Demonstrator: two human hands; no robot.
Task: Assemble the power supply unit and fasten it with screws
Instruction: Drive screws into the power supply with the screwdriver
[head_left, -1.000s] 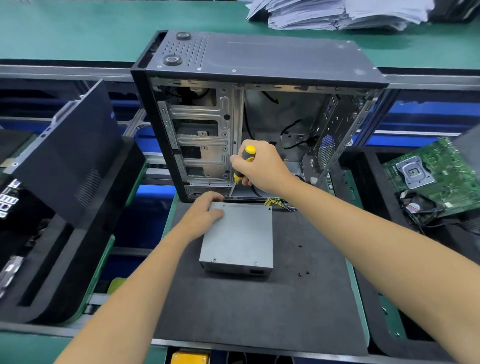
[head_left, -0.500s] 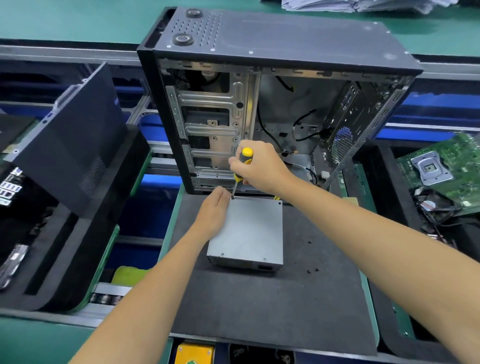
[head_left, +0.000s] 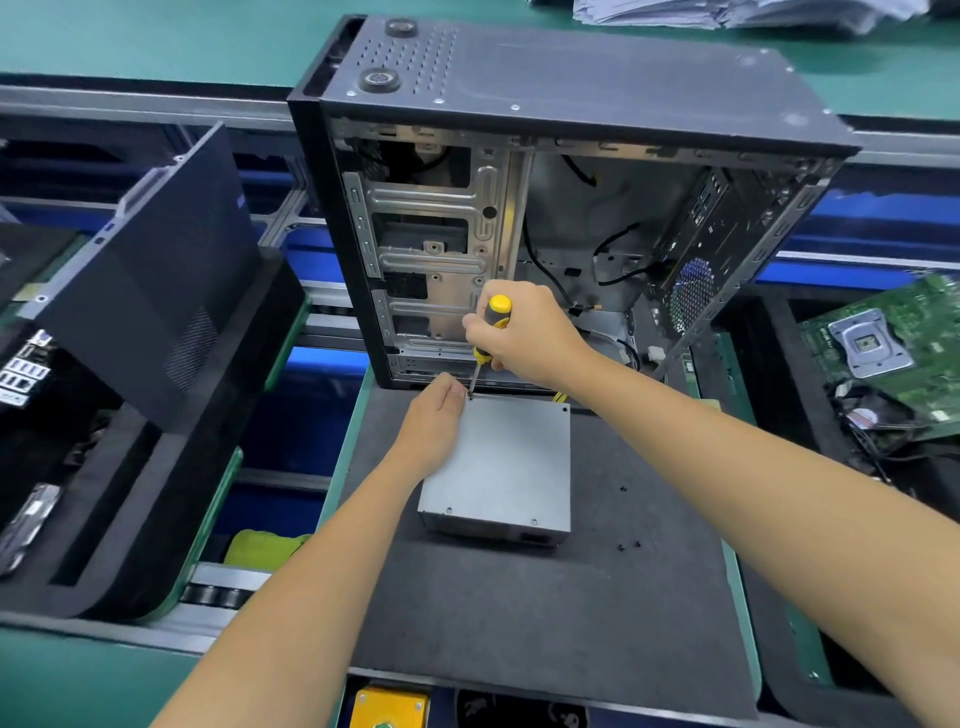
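1. A flat grey metal power supply box (head_left: 506, 462) is lying on a dark grey foam mat (head_left: 545, 613), just in front of an open black computer tower case (head_left: 545, 208) that is standing upright on the same mat
2. The right hand (head_left: 530, 332) is gripping a yellow-and-black-handled screwdriver (head_left: 491, 332) with its fingers curled round the handle, the shaft pointing down and the tip sitting at the far left corner of the box
3. The left hand (head_left: 434, 421) is resting on the far left part of the box, its fingers bunched together right beside the screwdriver tip; I cannot tell whether they are pinching anything
4. A few small black screws (head_left: 628, 543) are lying loose on the mat to the right of the box
5. A green motherboard (head_left: 893, 343) is sitting in a tray at the right, and a black side panel (head_left: 150, 270) is leaning at the left
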